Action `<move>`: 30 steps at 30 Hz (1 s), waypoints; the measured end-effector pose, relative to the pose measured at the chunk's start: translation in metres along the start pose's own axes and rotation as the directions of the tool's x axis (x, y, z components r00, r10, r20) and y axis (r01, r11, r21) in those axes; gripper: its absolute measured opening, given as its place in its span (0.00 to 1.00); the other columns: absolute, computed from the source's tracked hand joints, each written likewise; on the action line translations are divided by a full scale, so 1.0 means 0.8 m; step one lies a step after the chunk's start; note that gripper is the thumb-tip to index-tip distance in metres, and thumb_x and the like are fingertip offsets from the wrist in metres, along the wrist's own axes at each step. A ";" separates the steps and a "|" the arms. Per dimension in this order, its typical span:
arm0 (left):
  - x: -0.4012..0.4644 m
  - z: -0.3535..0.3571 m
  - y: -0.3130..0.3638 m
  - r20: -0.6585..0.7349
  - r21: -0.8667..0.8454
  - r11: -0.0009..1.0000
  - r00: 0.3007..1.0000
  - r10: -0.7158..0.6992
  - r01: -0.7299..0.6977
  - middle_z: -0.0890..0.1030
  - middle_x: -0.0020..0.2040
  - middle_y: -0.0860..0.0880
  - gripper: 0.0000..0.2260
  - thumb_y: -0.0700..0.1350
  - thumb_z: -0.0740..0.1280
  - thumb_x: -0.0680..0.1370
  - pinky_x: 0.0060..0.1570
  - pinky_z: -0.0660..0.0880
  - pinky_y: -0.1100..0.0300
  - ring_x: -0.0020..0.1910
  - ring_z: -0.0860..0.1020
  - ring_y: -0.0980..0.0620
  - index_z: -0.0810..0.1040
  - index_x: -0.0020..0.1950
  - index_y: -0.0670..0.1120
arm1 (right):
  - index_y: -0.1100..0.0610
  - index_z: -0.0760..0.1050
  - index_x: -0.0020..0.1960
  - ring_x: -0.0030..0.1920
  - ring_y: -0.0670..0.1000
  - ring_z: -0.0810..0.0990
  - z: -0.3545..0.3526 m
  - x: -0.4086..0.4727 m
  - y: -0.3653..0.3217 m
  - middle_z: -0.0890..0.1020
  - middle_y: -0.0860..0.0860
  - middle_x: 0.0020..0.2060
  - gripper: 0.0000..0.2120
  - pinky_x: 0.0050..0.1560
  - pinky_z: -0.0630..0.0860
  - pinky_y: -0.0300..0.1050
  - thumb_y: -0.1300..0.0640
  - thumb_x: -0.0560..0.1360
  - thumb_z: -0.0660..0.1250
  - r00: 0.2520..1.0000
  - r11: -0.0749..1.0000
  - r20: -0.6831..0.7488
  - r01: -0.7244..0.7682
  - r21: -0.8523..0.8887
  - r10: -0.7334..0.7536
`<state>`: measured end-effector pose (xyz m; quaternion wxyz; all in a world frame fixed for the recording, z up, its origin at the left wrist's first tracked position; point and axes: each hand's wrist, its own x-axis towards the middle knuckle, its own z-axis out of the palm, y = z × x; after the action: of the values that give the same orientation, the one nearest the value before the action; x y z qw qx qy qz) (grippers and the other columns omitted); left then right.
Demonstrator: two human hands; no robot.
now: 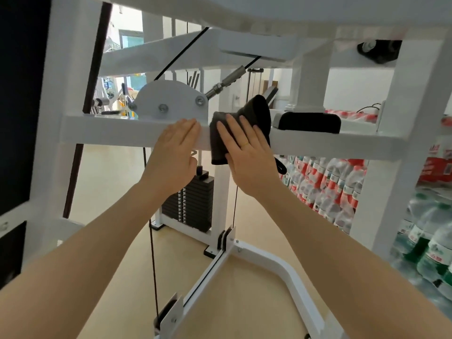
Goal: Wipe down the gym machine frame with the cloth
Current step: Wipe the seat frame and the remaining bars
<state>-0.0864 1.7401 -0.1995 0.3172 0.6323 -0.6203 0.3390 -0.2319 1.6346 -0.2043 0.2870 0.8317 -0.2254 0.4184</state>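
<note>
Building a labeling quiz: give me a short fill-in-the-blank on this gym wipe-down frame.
1. The right hand presses a dark ____ against the white crossbar.
2. The left hand rests flat on the bar, holding ____.
3. A gold ____ sits on one of the right hand's fingers.
4. Packs of bottled ____ are stacked at right.

Missing words: cloth; nothing; ring; water

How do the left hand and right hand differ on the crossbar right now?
The left hand rests bare on the white horizontal frame bar; the right hand presses the dark grey cloth against it. Only the right wears a gold ring. Both lie flat, fingers straight.
</note>
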 end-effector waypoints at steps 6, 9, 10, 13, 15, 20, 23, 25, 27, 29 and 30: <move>-0.021 -0.003 -0.035 -0.009 0.037 0.999 1.000 0.020 -0.020 0.61 0.71 0.35 0.29 0.30 0.66 0.68 0.69 0.55 0.41 0.69 0.62 0.33 0.65 0.69 0.33 | 0.58 0.64 0.72 0.71 0.62 0.62 0.008 -0.002 -0.021 0.66 0.58 0.71 0.29 0.70 0.50 0.54 0.64 0.72 0.63 0.980 0.983 -0.081 -0.183 0.013 0.184; -0.034 -0.015 -0.059 0.011 0.094 0.995 1.000 -0.024 0.023 0.62 0.71 0.34 0.29 0.30 0.64 0.67 0.67 0.53 0.39 0.69 0.61 0.33 0.66 0.69 0.35 | 0.58 0.61 0.73 0.72 0.61 0.59 0.015 0.030 -0.068 0.65 0.58 0.72 0.29 0.71 0.47 0.53 0.63 0.73 0.62 0.993 0.993 -0.036 -0.113 0.029 0.114; -0.039 -0.021 -0.069 -0.001 0.112 0.993 1.000 -0.027 0.026 0.64 0.70 0.33 0.27 0.30 0.63 0.67 0.66 0.54 0.38 0.68 0.63 0.32 0.68 0.67 0.35 | 0.57 0.60 0.74 0.73 0.61 0.58 0.019 0.039 -0.086 0.63 0.57 0.72 0.29 0.72 0.44 0.53 0.62 0.74 0.61 0.995 0.995 -0.015 -0.093 0.036 0.094; -0.056 -0.036 -0.100 -0.038 0.177 0.980 0.996 -0.083 0.088 0.66 0.68 0.32 0.29 0.27 0.64 0.66 0.65 0.56 0.36 0.67 0.63 0.31 0.70 0.66 0.37 | 0.57 0.53 0.76 0.75 0.59 0.50 0.029 0.061 -0.135 0.56 0.57 0.75 0.31 0.70 0.31 0.49 0.62 0.74 0.55 0.998 0.999 0.054 0.026 0.034 -0.028; -0.061 -0.046 -0.116 -0.054 0.199 0.962 0.982 -0.181 0.188 0.61 0.70 0.32 0.30 0.28 0.65 0.67 0.67 0.54 0.38 0.70 0.59 0.31 0.68 0.69 0.41 | 0.57 0.48 0.76 0.75 0.58 0.47 0.030 0.069 -0.142 0.52 0.56 0.76 0.32 0.68 0.26 0.47 0.62 0.74 0.54 0.992 0.997 0.096 0.081 0.018 -0.082; -0.067 -0.055 -0.139 -0.019 0.188 0.926 0.944 -0.330 0.327 0.50 0.75 0.38 0.31 0.31 0.59 0.74 0.72 0.47 0.47 0.75 0.48 0.40 0.53 0.75 0.43 | 0.57 0.55 0.75 0.73 0.58 0.58 0.022 0.046 -0.122 0.59 0.55 0.74 0.33 0.72 0.50 0.51 0.65 0.72 0.60 0.999 0.999 0.052 0.008 -0.048 -0.005; -0.071 -0.059 -0.148 -0.008 0.140 0.929 0.938 -0.345 0.343 0.48 0.76 0.43 0.31 0.31 0.56 0.75 0.73 0.48 0.51 0.75 0.47 0.46 0.50 0.75 0.41 | 0.59 0.61 0.73 0.70 0.59 0.65 0.027 0.044 -0.148 0.66 0.56 0.71 0.31 0.67 0.63 0.54 0.65 0.69 0.56 0.998 0.999 -0.036 -0.051 0.012 0.051; -0.073 -0.064 -0.156 0.024 0.109 0.944 0.948 -0.317 0.312 0.46 0.77 0.46 0.31 0.31 0.56 0.75 0.73 0.50 0.53 0.75 0.47 0.49 0.48 0.76 0.42 | 0.59 0.59 0.74 0.72 0.58 0.62 0.033 0.060 -0.179 0.63 0.55 0.73 0.30 0.69 0.62 0.52 0.63 0.71 0.50 1.000 1.000 0.011 -0.017 0.026 0.016; -0.072 -0.071 -0.160 0.057 -0.032 0.938 0.937 -0.344 0.346 0.46 0.77 0.50 0.32 0.30 0.55 0.76 0.70 0.56 0.57 0.75 0.49 0.52 0.47 0.76 0.45 | 0.57 0.53 0.76 0.74 0.56 0.56 0.044 0.085 -0.216 0.56 0.53 0.75 0.30 0.72 0.56 0.49 0.61 0.73 0.42 0.995 0.997 0.061 0.074 -0.007 -0.074; -0.066 -0.080 -0.161 0.037 -0.250 0.868 0.900 -0.434 0.429 0.48 0.77 0.51 0.31 0.31 0.55 0.77 0.66 0.55 0.65 0.74 0.51 0.56 0.46 0.76 0.48 | 0.56 0.45 0.77 0.75 0.54 0.50 0.057 0.109 -0.253 0.49 0.51 0.76 0.29 0.73 0.48 0.47 0.61 0.75 0.37 0.989 0.993 0.090 0.119 0.002 -0.119; -0.064 -0.080 -0.163 0.011 -0.309 0.840 0.885 -0.466 0.446 0.48 0.77 0.50 0.31 0.32 0.54 0.78 0.65 0.53 0.67 0.73 0.51 0.56 0.45 0.76 0.48 | 0.56 0.43 0.77 0.75 0.54 0.47 0.060 0.118 -0.266 0.47 0.51 0.76 0.28 0.73 0.45 0.47 0.60 0.76 0.38 0.988 0.993 0.095 0.121 0.009 -0.122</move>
<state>0.0413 1.8258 -0.2025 0.5016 0.6941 -0.4859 0.1747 -0.0223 1.7459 -0.2108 0.2997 0.8633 -0.1871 0.3603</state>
